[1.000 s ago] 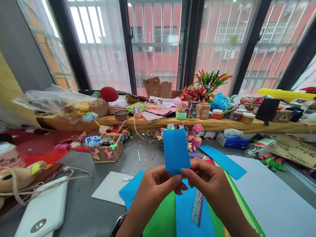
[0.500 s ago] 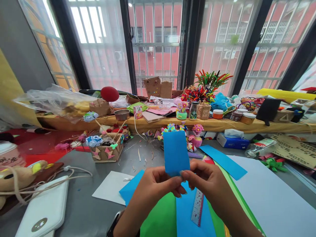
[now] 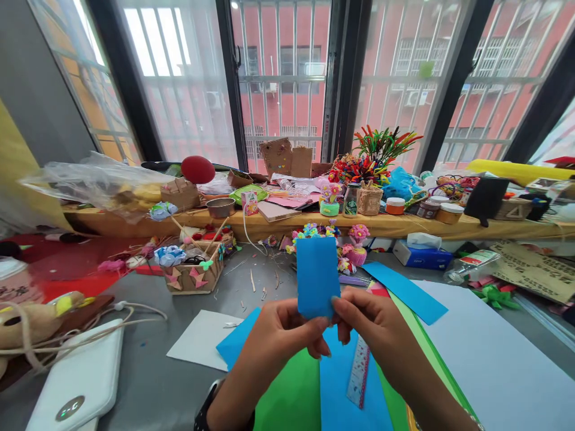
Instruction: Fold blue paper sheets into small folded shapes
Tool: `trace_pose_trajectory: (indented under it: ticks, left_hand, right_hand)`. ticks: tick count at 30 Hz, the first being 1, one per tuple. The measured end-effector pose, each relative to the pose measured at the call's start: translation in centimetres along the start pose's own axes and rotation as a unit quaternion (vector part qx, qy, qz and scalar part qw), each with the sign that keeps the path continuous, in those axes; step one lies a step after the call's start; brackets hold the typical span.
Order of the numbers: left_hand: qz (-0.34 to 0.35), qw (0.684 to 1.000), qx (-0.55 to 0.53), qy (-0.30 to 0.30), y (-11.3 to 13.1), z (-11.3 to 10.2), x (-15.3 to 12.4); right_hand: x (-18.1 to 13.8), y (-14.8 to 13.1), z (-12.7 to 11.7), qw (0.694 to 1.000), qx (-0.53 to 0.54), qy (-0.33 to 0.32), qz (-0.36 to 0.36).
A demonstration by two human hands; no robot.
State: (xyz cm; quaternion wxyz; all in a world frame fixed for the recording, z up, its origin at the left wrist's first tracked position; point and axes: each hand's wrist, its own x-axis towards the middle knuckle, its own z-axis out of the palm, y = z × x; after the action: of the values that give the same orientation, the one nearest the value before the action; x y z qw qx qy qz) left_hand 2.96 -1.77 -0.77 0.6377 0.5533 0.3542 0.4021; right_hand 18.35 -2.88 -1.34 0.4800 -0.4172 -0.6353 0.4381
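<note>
A small blue paper rectangle point(image 3: 317, 275) is held upright in front of me by its lower edge. My left hand point(image 3: 287, 332) pinches it at the bottom, thumb in front and fingers behind. At its lower right corner, my right hand point(image 3: 366, 320) grips it between thumb and fingers. Beneath the hands lie a blue sheet point(image 3: 335, 389) and a green sheet point(image 3: 287, 395). A clear ruler with a printed pattern point(image 3: 358, 374) rests on the blue sheet. Another blue piece point(image 3: 238, 341) lies beside my left forearm, partly over a white sheet point(image 3: 200, 338).
To the right are a blue strip point(image 3: 408, 291) and a large white sheet point(image 3: 494, 347). A decorated cardboard box point(image 3: 193, 275) stands at left, near a white power bank point(image 3: 78, 377) with cables. Behind are a tissue box point(image 3: 422, 254) and a crowded ledge point(image 3: 278, 226) below the windows.
The blue rectangle has turned slightly and now stands straighter. My right hand has shifted a little left and up along its right edge; my left hand keeps its hold.
</note>
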Motion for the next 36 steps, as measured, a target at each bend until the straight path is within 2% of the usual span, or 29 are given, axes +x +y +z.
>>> trace_pose_trajectory:
  ticks: [8,14,21,26,31,36]
  left_hand:
    - [-0.003,1.0,0.018,-0.012,-0.14,-0.2,0.14]
    - [-0.02,0.996,0.089,0.024,-0.05,-0.34,0.28]
    - [-0.036,0.987,0.156,0.017,-0.24,-0.92,0.44]
    - [-0.021,0.995,0.096,0.017,-0.26,-0.69,0.43]
    - [-0.013,0.995,0.047,0.083,-0.23,-0.33,0.31]
    - [-0.012,0.995,0.03,0.096,-0.32,-0.17,0.41]
  right_hand:
    - [0.26,0.28,-0.09,1.0,-0.011,-0.005,0.02]
    - [0.28,0.34,0.2,0.999,-0.023,0.026,0.031]
    - [0.37,0.45,-0.35,0.995,-0.099,-0.007,0.034]
    - [0.21,0.09,-0.68,0.994,-0.107,-0.021,0.031]
    - [0.23,-0.13,-0.35,0.997,-0.062,-0.033,0.031]
    - [0.18,-0.2,0.23,0.996,-0.048,-0.069,0.033]
